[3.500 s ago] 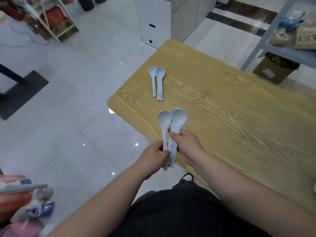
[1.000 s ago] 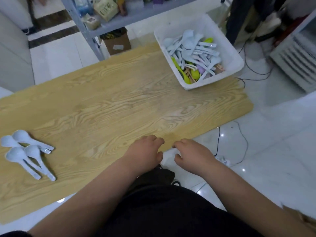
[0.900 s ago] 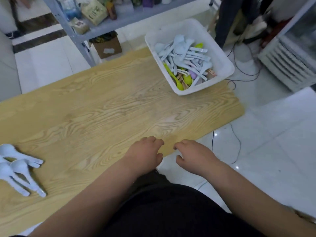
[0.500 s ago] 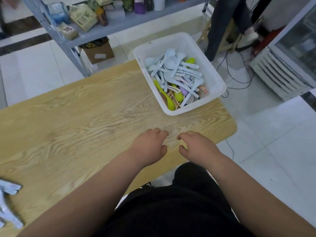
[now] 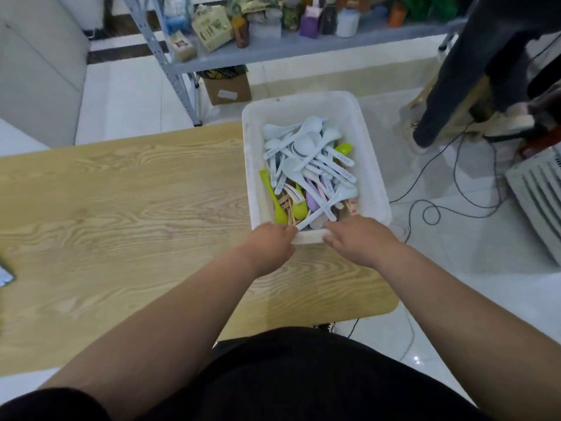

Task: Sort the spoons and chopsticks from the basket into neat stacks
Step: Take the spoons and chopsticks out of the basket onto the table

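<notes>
Spoons (image 5: 306,159), mostly pale blue, lie heaped in the white basket (image 5: 248,177) at the far right corner of the table (image 5: 136,208). Green spoons (image 5: 277,208) and wooden chopsticks (image 5: 288,206) are buried underneath.

Both my hands are at the near rim. My left hand (image 5: 273,241) curls its fingers over the rim right beside a jutting spoon handle (image 5: 306,223); I cannot tell whether it pinches that handle or only the plastic. My right hand (image 5: 358,238) lies loose on the rim, holding nothing I can see.

I read this as the reach-in for a pick. The next move calls for taking that jutting handle and lifting it straight up, so the tangle doesn't drag along with it.

Watch the edges: the basket sits close to the table's right edge, with cables (image 5: 425,205) on the floor beyond. The open wood is all to my left, so I'd build the stacks there.
</notes>
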`<state>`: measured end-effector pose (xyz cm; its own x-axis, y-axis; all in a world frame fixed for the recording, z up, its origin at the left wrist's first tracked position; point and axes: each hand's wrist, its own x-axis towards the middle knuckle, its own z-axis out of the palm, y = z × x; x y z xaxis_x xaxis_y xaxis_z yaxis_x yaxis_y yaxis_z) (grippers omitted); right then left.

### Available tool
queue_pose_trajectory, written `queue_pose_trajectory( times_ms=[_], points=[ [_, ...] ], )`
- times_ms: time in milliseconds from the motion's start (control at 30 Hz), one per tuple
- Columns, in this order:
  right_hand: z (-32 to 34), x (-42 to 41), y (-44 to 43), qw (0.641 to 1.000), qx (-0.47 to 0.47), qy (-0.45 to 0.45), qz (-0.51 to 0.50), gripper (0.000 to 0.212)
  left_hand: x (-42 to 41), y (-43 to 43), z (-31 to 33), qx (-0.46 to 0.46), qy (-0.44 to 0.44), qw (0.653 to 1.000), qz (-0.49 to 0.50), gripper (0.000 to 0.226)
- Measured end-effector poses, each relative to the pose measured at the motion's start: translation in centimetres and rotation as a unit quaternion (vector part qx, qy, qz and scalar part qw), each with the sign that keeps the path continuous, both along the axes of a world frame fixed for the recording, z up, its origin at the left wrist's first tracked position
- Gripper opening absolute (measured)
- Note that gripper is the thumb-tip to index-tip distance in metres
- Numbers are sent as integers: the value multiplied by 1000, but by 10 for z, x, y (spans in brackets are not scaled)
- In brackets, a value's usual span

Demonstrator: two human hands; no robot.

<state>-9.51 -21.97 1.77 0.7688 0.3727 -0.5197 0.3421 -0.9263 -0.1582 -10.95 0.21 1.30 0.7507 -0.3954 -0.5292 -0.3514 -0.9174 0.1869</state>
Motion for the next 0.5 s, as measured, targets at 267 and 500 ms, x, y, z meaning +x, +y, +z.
queue_pose_trajectory(
  times_ms=[267, 500],
  points=[
    [-1, -37, -32, 990, 13, 89, 107, 38, -59, -19, 5, -34, 65, 996, 44, 36],
    [-5, -51, -31, 989, 56, 121, 61, 29, -79, -22, 7, -35, 103, 994, 24, 31]
  ],
)
